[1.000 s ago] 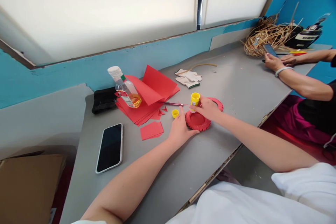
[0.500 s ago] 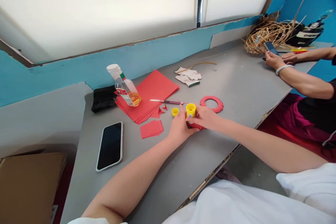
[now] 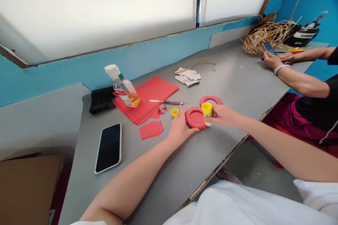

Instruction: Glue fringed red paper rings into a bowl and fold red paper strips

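Gray tabletop (image 3: 229, 77) bears a red tooth-edged disc (image 3: 195, 116), lying flat between two hands. At its right edge, the right hand (image 3: 224, 116) grips a yellow tube (image 3: 207, 109); at its left, the left hand (image 3: 181, 126) rests with thumb and forefinger spread wide. Just beyond the disc lies a red toothed ring (image 3: 208, 99); a yellow cap (image 3: 174, 113) sits beside the left hand, white gloves (image 3: 188, 76) farther back.

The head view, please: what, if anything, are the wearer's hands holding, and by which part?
The right hand holds the yellow glue stick around its barrel. The left hand lies beside the red disc; whether it grips cannot be told.
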`<state>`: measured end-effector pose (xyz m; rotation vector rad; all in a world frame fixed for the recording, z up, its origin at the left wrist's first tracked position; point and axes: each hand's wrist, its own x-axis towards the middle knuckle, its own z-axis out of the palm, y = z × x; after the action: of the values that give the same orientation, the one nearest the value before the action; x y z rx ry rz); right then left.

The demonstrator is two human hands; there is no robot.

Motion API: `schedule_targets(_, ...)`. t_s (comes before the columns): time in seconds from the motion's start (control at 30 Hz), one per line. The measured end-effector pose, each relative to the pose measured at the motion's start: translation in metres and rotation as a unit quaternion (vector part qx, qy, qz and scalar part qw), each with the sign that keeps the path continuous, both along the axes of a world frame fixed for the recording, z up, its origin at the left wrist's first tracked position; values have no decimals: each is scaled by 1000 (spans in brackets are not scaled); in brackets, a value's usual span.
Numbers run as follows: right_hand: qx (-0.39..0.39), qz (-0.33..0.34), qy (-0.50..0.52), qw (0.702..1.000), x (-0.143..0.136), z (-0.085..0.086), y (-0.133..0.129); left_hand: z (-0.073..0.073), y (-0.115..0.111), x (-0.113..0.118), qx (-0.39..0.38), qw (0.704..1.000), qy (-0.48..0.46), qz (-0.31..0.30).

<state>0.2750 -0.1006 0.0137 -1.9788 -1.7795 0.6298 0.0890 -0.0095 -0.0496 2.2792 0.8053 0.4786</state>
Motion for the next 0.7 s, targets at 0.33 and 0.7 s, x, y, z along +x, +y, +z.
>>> schedule_targets(0.33, 55, -26, 68, 996, -20, 0, 9, -1, 1, 1, 2, 1000, 9, 4)
schedule_targets(0.7, 38, -41, 10, 998, 7, -6, 6, -5, 2, 1, 17, 1000, 4, 1)
